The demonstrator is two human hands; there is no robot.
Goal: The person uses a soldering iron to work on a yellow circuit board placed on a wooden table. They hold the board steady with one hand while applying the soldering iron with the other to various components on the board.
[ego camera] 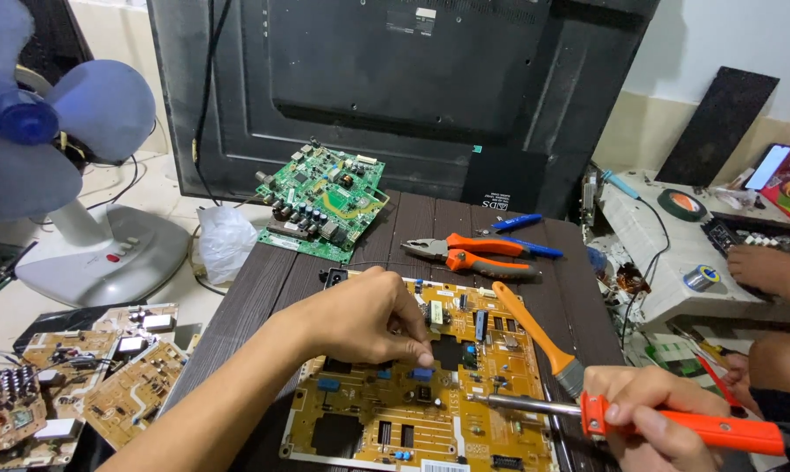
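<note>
A yellow circuit board (412, 419) lies on a dark wooden table (264, 280). My left hand (364, 319) rests on the board's upper left part, fingers curled, fingertips pressing near a blue component; whether it pinches something thin I cannot tell. My right hand (648, 415) grips an orange-handled soldering iron (675, 421), whose metal tip points left over the board. An orange-handled brush (535, 332) lies slanted across the board's right side, its bristle end beside my right hand.
A green circuit board (325, 205) and orange-handled pliers (469, 253) lie farther back on the table, before a large dark television back panel (395, 87). A fan (71, 175) stands left above several brown boards (106, 376). A solder spool (701, 278) sits right beside another person's foot (766, 267).
</note>
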